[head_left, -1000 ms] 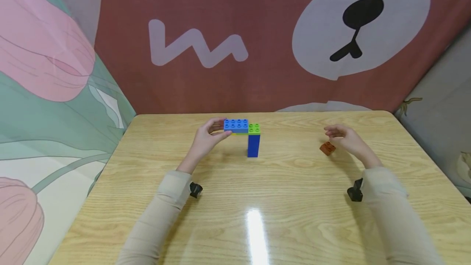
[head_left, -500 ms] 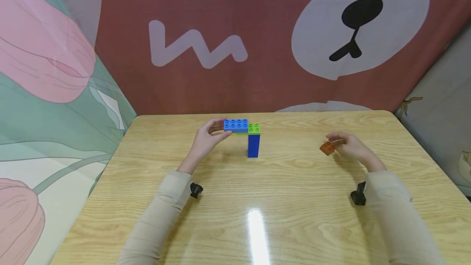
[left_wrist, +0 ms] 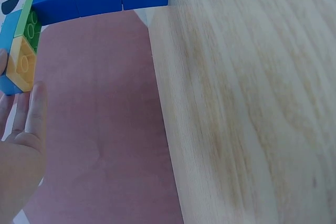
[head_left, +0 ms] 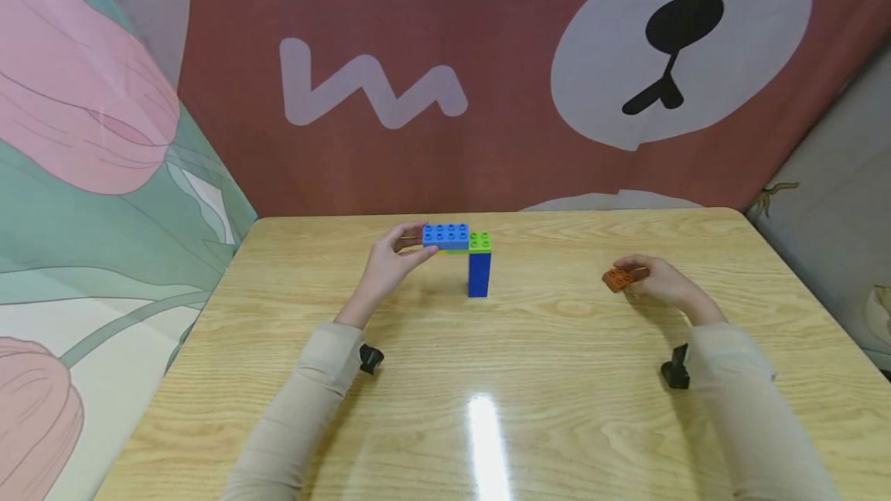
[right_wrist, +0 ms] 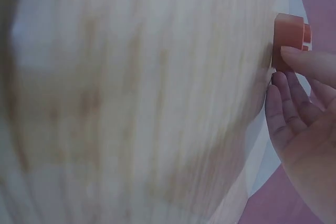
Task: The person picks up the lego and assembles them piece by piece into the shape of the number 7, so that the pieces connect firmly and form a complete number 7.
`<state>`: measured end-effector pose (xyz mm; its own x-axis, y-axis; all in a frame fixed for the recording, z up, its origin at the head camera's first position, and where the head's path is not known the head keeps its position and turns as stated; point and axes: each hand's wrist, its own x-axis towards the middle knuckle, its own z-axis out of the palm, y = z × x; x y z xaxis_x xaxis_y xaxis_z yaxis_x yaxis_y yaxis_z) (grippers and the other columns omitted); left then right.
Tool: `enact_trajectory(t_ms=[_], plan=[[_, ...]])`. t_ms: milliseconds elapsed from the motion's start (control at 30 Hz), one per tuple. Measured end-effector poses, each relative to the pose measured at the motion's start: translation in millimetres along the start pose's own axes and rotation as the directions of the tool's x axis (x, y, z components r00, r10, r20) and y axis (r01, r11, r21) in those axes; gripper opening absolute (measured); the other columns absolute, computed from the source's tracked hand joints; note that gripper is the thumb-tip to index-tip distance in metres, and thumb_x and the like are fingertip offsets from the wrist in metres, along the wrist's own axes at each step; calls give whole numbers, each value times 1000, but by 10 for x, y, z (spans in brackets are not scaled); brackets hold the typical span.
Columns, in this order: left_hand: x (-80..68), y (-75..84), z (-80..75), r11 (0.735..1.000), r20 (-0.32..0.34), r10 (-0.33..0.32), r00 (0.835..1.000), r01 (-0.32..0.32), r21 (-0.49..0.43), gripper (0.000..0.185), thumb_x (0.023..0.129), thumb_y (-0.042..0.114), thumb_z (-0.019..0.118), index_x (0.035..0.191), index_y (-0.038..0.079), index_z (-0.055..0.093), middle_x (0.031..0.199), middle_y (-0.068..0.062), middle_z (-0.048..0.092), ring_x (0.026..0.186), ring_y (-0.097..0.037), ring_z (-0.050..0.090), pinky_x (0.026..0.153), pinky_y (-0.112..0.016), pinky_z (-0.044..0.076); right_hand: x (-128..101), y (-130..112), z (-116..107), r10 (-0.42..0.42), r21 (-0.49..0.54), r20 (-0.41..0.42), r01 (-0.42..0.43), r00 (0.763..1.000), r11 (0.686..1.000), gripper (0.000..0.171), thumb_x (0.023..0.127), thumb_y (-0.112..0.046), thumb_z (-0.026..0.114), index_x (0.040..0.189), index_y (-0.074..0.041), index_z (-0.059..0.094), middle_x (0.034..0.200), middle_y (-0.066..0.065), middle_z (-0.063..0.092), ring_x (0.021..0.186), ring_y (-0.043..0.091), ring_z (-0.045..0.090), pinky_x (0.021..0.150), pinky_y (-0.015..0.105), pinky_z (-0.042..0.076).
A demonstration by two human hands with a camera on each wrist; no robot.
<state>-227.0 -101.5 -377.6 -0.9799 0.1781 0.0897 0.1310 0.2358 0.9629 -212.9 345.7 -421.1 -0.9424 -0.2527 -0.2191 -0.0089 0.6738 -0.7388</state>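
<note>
My left hand (head_left: pixel 391 261) pinches the left end of a light blue building brick (head_left: pixel 445 235). Under that brick, the left wrist view shows a yellow brick (left_wrist: pixel 22 65) and a green brick (left_wrist: pixel 32 22), whose right end caps a column of stacked dark blue bricks (head_left: pixel 479 275). The column stands upright on the table, and the joined top bricks jut out to its left. Over on the right, my right hand (head_left: pixel 661 283) pinches an orange-brown brick (head_left: pixel 616 279) between thumb and fingers, low at the tabletop, its studs facing up.
The wooden table (head_left: pixel 557 377) reaches back to a reddish-brown printed cloth (head_left: pixel 362 168) hanging behind it. A black wrist camera (head_left: pixel 371 359) sits at the left cuff, and another black camera (head_left: pixel 675 368) at the right cuff.
My right hand has come down onto the orange-brown brick and now pinches it; the brick has shifted slightly left. My left hand and the blue column have stayed put.
</note>
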Motion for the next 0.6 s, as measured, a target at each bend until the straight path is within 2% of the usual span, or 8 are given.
enact_trajectory(t_ms=[200,300,433,600], plan=[[-8,9,-5,1000,5,-1,1000,1,-4,47,87,19,71,130,10,55,127,-11,59,119,-24,58,99,-34,52,14,-17,6,13,-32,-14,-13,1000,999,49,90,-5,61,130,14,42,121,36,50,107,40,55,71,23,52],[-8,9,-11,1000,6,-5,1000,5,-2,47,87,20,71,130,10,55,127,-10,59,119,-24,57,99,-34,52,23,-42,4,29,-41,-23,-30,999,999,49,91,-11,62,130,12,42,125,36,49,113,44,52,82,33,53],[0,-3,-11,1000,5,-8,1000,8,0,47,86,20,71,130,11,56,126,-10,60,119,-24,58,99,-35,52,43,-105,16,38,-43,-55,-41,998,998,54,94,-20,60,134,10,39,134,35,45,123,48,46,95,48,47],[7,-14,-12,1000,7,5,1000,-5,-2,48,86,19,72,131,10,55,126,-11,60,119,-25,58,98,-35,52,73,-222,39,16,24,-90,-13,996,1000,58,95,-26,58,138,7,37,138,31,44,127,45,45,99,48,46]])
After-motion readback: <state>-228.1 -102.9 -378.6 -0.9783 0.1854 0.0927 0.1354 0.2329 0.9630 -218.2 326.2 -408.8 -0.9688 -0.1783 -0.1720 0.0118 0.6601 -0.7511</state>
